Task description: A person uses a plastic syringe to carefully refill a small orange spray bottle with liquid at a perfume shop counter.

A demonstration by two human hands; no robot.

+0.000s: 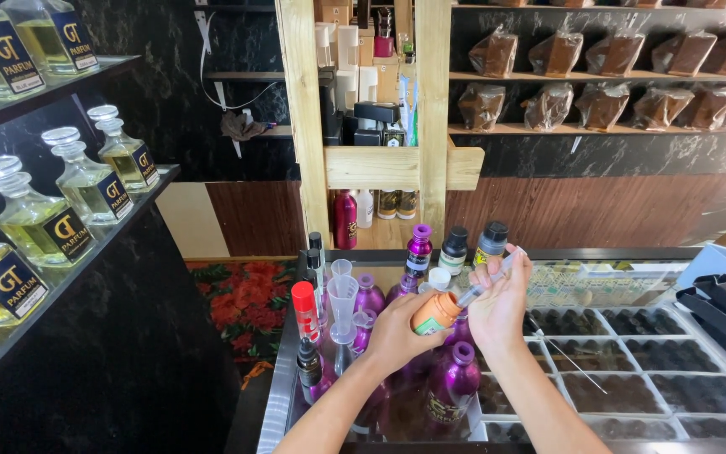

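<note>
Behind, wooden shelves (607,80) of brown packets; below, glass desk (632,370) crowded with purple bottles (451,382). Left hand (397,332) wrapped around small orange bottle (435,311), tilted above the purple ones. Right hand (497,303) pinching clear syringe (487,282), tip seemingly at the orange bottle's mouth, though blurred.

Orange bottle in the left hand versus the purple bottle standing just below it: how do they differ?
The orange bottle is small, tilted and held off the counter by the left hand; the purple bottle is far bigger, upright and standing free. The right hand holds a syringe to the orange bottle's mouth; the purple bottle is capped. Both are opaque.
</note>
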